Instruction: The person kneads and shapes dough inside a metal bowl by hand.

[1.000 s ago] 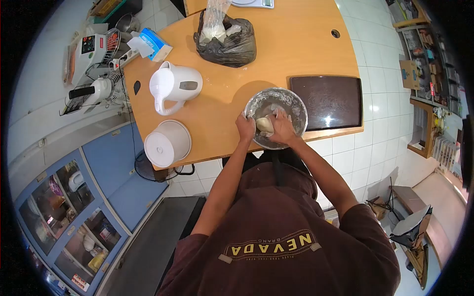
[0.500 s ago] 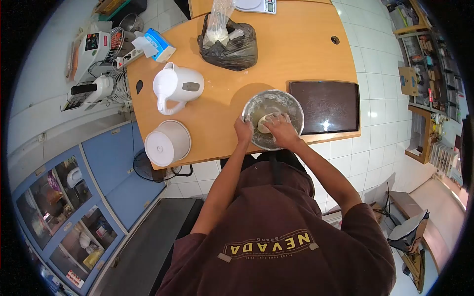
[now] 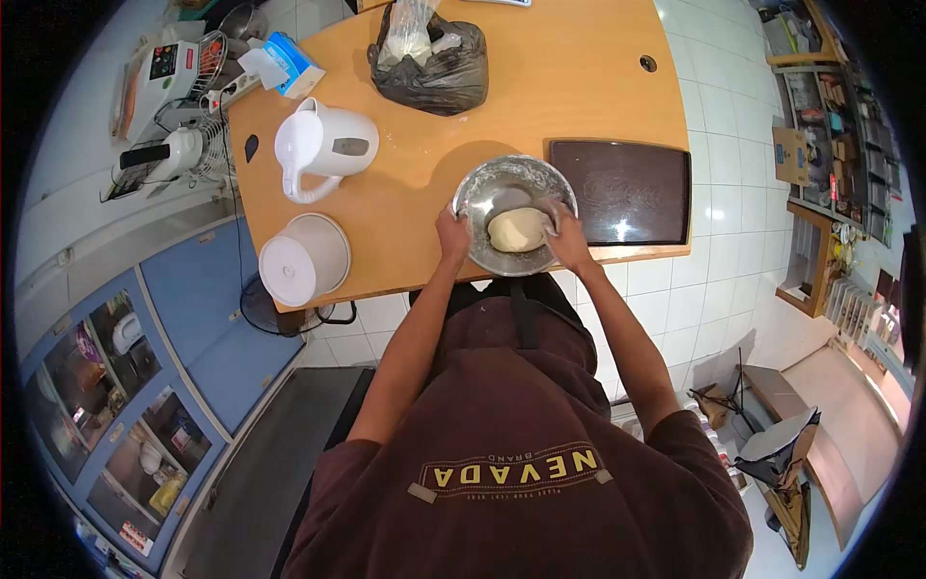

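A round metal mixing bowl [image 3: 485, 183], its inner wall smeared with flour, sits at the table's front edge. Inside it lies a smooth, pale lump of dough [image 3: 516, 231], uncovered from above. My left hand [image 3: 453, 234] is closed on the bowl's left rim. At the right rim, my right hand [image 3: 567, 236] grips the bowl, its floury fingers reaching inside close to the dough's right side. Whether those fingers touch the dough is hard to tell.
A dark baking tray [image 3: 622, 193] lies right of the bowl. On the left stand a white electric kettle [image 3: 352, 145] and a lidded white tub [image 3: 307, 259]. Farther back are a black plastic bag [image 3: 439, 82] and a blue tissue box [image 3: 292, 66]. The wooden table [image 3: 410, 222] ends just before me.
My right hand has moved off the top of the dough to the bowl's right side, exposing the dough. My left hand stays on the left rim. The whole view has shifted slightly.
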{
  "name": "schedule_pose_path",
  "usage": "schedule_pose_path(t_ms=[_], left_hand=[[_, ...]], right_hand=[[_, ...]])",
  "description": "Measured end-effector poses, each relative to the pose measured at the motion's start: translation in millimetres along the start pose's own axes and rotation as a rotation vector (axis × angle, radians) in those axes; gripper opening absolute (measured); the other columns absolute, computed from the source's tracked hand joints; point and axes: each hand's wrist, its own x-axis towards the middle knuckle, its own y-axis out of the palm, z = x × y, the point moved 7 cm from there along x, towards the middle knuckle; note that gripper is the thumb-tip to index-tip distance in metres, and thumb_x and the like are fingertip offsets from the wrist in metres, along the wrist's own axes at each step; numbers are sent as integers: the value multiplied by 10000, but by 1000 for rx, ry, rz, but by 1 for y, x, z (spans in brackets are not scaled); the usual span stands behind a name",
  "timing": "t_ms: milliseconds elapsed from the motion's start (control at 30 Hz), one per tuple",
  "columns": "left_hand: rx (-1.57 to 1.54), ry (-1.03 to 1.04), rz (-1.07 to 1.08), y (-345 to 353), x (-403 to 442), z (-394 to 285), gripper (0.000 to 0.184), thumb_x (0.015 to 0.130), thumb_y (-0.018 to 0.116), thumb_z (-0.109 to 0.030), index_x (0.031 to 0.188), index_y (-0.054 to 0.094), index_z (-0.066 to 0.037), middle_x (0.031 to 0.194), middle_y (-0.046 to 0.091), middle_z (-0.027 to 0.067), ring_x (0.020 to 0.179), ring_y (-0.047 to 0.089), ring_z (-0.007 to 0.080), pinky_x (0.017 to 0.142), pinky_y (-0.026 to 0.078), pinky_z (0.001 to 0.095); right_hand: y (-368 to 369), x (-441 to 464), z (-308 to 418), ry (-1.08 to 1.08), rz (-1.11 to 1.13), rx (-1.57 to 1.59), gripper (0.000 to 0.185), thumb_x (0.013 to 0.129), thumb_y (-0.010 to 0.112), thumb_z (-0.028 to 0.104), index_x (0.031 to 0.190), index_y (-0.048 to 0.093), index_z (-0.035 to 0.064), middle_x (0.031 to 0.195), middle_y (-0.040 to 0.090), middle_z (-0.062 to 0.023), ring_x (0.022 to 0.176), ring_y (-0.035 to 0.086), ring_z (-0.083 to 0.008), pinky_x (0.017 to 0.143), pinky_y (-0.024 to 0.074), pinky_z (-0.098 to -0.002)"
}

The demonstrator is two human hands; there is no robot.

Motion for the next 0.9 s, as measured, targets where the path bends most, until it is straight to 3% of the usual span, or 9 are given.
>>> schedule_pose_path(t_ms=[133,233,267,367,467,600,833,900], left_hand=[[17,-27,11,2,0,-2,312,828,549,39,1126,638,56,922,699,235,865,693,331,778,510,403],[23,-40,-3,2,2,7,311,825,552,39,1123,638,57,918,698,239,866,692,343,779,509,411],[23,-52,-10,2,2,12,311,823,554,40,1122,639,58,916,697,240,868,692,349,780,509,414],[4,-21,-40,2,0,12,300,830,564,34,1120,638,60,916,694,253,883,688,384,780,509,426],[48,-5,-38,0,-2,0,262,844,571,23,1094,640,64,921,689,267,906,679,413,785,509,434],[59,13,-66,1,1,-4,225,855,563,24,1060,644,68,922,683,279,919,674,422,791,507,436],[63,67,-89,-2,-3,-21,213,864,546,13,1046,645,65,917,687,272,916,680,417,787,515,426],[49,92,-88,-2,-1,-24,219,864,543,13,1052,645,65,922,691,268,917,684,412,790,517,419]], right_hand=[[36,9,10,-183,67,-160,593,884,641,186,1421,417,66,1370,493,-218,1299,451,-402,1104,345,-492],[52,1,28,-89,163,-482,712,833,697,335,1438,404,104,1412,452,-191,1332,392,-419,1092,325,-545],[57,2,24,-88,192,-528,834,741,760,355,1437,396,75,1444,425,-166,1369,371,-384,1096,316,-559],[56,3,34,-87,220,-555,846,706,783,352,1420,414,87,1425,449,-162,1361,380,-385,1093,322,-554],[65,3,51,-258,248,-658,803,708,778,326,1396,435,97,1412,472,-143,1382,368,-369,1119,279,-586],[101,5,48,-296,195,-633,845,687,764,156,1435,370,153,1457,432,-125,1448,307,-304,1160,65,-675],[129,24,57,-90,131,-629,705,759,724,190,1373,386,110,1460,417,-128,1428,329,-321,1173,52,-651],[127,30,61,-61,40,-543,631,769,706,190,1329,426,107,1444,443,-131,1390,382,-327,1170,43,-647]])
